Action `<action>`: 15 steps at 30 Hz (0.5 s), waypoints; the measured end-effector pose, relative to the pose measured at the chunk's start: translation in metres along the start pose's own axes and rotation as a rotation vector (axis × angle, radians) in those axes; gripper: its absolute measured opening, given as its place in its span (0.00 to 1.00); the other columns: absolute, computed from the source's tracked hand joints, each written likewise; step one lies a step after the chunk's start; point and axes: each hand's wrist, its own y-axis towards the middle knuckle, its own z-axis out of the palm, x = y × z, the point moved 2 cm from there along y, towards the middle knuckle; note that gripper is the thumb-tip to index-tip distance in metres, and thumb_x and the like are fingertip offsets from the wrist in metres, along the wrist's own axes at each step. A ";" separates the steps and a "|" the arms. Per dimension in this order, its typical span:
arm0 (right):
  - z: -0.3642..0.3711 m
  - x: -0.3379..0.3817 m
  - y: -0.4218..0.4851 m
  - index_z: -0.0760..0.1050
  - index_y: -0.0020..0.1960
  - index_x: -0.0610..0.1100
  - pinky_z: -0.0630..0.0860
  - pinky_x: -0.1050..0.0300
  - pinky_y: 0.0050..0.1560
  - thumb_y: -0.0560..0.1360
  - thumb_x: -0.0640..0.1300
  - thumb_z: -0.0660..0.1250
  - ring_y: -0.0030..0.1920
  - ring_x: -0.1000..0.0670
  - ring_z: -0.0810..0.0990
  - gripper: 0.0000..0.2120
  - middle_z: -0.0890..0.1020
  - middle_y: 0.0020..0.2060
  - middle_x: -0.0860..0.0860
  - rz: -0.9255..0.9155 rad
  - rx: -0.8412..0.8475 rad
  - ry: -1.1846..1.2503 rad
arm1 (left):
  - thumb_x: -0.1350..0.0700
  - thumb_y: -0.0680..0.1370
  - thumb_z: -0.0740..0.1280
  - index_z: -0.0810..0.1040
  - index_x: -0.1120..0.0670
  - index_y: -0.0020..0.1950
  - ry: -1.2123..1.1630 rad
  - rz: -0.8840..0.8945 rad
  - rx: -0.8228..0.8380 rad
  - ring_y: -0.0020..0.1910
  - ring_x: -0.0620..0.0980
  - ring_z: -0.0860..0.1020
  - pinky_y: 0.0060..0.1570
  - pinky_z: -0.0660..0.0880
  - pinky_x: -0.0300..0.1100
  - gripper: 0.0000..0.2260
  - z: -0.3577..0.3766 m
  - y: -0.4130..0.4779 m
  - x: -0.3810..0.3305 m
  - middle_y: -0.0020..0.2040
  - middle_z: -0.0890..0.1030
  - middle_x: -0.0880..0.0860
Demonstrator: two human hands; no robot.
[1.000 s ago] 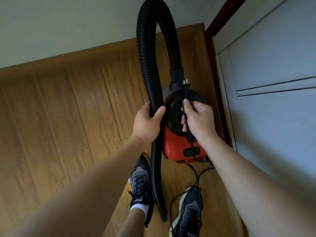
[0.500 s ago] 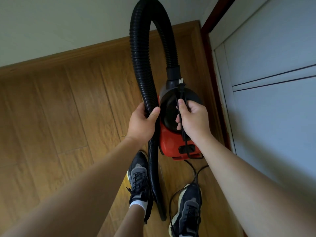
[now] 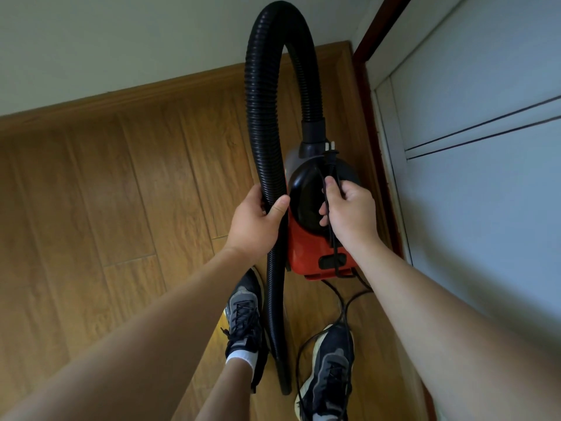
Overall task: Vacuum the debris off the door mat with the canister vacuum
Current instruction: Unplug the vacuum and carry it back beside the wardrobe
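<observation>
The red-and-black vacuum (image 3: 315, 238) hangs above the wooden floor (image 3: 106, 192), gripped with its cord (image 3: 329, 192) by the right hand (image 3: 349, 214); the left hand (image 3: 255, 223) wraps the hose (image 3: 258, 117). Little has changed since earlier.

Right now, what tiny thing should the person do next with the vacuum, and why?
Probably carry the plug to a wall socket. The right hand holds the cord and the red vacuum off the floor, with the plug's prongs bare and nothing plugged in. The left hand grips the black hose. No door mat or socket shows here, so power likely comes first.
</observation>
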 end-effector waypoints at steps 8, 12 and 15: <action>-0.012 -0.010 -0.006 0.79 0.43 0.45 0.81 0.53 0.38 0.84 0.52 0.60 0.28 0.52 0.82 0.17 0.82 0.32 0.48 -0.010 0.000 -0.026 | 0.45 0.82 0.66 0.74 0.45 0.66 0.071 0.036 0.020 0.52 0.39 0.82 0.52 0.79 0.37 0.13 0.004 -0.020 -0.003 0.54 0.83 0.40; -0.012 -0.009 -0.006 0.79 0.45 0.45 0.79 0.55 0.37 0.85 0.53 0.59 0.29 0.53 0.82 0.17 0.83 0.34 0.48 -0.010 -0.002 -0.060 | 0.44 0.82 0.65 0.74 0.46 0.66 0.091 0.064 0.016 0.53 0.40 0.82 0.56 0.81 0.44 0.14 0.005 -0.030 -0.002 0.55 0.83 0.40; -0.014 -0.008 -0.009 0.79 0.46 0.46 0.79 0.57 0.38 0.85 0.53 0.58 0.32 0.52 0.83 0.16 0.83 0.36 0.49 -0.019 -0.005 -0.080 | 0.45 0.82 0.65 0.72 0.47 0.69 0.132 0.096 -0.007 0.54 0.40 0.81 0.57 0.81 0.47 0.17 0.005 -0.037 -0.004 0.56 0.82 0.40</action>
